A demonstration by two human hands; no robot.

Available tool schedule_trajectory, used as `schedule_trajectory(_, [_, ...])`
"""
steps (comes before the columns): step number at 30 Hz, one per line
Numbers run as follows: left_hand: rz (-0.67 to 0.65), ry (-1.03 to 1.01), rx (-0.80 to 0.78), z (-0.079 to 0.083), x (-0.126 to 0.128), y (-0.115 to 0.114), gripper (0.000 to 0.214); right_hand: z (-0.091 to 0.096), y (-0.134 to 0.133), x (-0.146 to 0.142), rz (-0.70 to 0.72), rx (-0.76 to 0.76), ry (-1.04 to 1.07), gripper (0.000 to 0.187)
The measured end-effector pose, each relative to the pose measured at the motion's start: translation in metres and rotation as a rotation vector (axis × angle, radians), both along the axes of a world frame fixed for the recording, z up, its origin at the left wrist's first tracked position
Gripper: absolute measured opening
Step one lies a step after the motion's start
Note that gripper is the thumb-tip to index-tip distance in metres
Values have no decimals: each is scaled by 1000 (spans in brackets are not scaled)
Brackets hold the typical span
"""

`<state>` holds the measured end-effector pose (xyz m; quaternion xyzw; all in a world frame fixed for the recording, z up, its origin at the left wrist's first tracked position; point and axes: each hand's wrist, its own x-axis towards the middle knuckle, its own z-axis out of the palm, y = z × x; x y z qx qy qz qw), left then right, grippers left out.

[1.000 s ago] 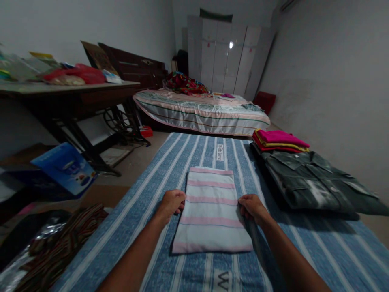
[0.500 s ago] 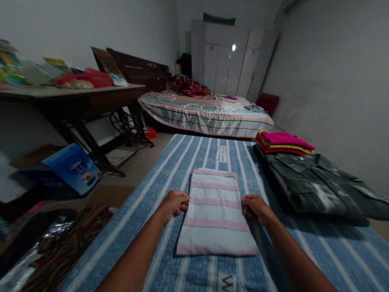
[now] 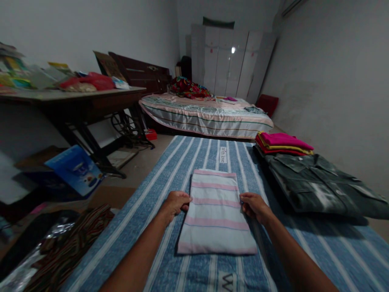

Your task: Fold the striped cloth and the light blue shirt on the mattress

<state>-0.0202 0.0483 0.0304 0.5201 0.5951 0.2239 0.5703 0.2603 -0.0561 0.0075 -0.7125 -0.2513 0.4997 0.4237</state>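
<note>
A folded cloth (image 3: 216,215), white with pink stripes and thin blue lines, lies flat on the blue striped bedspread (image 3: 161,178). My left hand (image 3: 176,203) pinches its left edge, about halfway along. At the opposite edge, my right hand (image 3: 253,206) has its thumb and fingers closed on the fabric. The cloth's long sides spread a little wider toward me. What kind of item the folded cloth is, I cannot tell.
Right of the cloth lie a folded dark green jacket (image 3: 322,186) and a stack of pink, yellow and red clothes (image 3: 285,142). A cluttered sewing-machine table (image 3: 100,97) stands left, near a blue box (image 3: 75,170). Another bed (image 3: 206,115) is beyond.
Both hands have shifted very slightly inward along the cloth's edges. The cloth stays in nearly the same place, and the view has tilted a little.
</note>
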Motion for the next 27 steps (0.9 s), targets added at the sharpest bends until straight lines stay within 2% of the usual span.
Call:
schedule_trajectory(5, [19,8,28,0,1,-1,20,-2,2,3,69,-47,-12,26])
schedule_trajectory(12, [29,22,40,1,1,-3,16,-5,5,6,137,-64,-81,27])
schedule_trajectory(17, [48,37,52,-3,2,-2,18,-1,6,1,110,-6,-253,25])
schedule_trajectory(22, [72,34,91,-3,4,-3,10,0,6,4,49,85,-477,19])
schedule_trajectory(27, [97,29,137,-2,6,-5,7,-8,4,3,28,69,-480,18])
